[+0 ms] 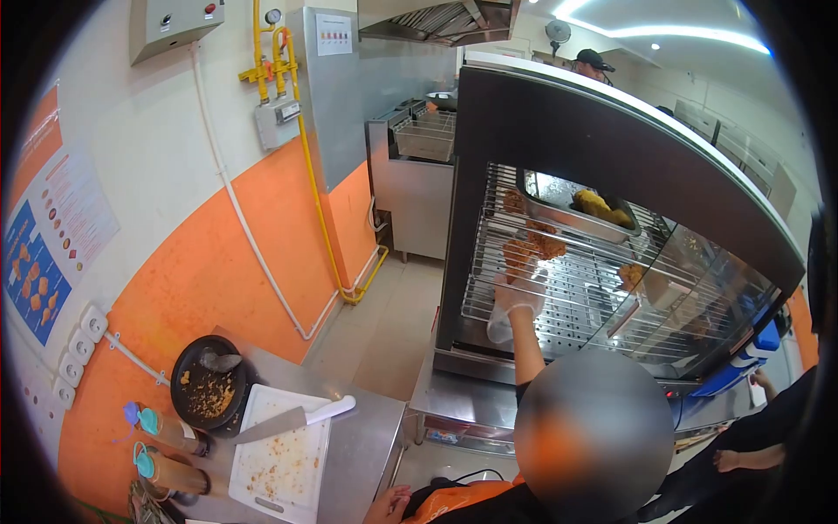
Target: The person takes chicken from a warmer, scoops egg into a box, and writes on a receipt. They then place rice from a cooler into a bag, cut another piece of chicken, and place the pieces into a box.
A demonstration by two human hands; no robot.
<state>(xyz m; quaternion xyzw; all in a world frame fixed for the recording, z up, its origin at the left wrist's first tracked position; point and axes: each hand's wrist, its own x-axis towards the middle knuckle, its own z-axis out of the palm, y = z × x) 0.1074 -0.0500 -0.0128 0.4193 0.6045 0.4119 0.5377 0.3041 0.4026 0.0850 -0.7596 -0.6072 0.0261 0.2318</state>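
Note:
My right hand (521,297), in a clear plastic glove, reaches into a heated display cabinet (611,131). Its fingers close on a breaded piece of fried chicken (521,254) over the wire rack (484,284); the fingertips are partly hidden. Another piece of fried chicken (548,240) lies just beyond. Low at the picture's bottom edge is my left hand (393,505), bare, fingers loosely apart, holding nothing visible. Inside the cabinet, a metal tray (546,205) holds a yellowish piece of food (602,208). Farther right on the rack sits one more fried piece (630,276).
On the steel table at left lie a white cutting board (279,467) with crumbs, a knife (279,425), a black pan (209,384) and sauce bottles (170,428). A fryer (423,135) stands behind. A co-worker's hand (742,458) is at right. A blurred disc covers the lower middle.

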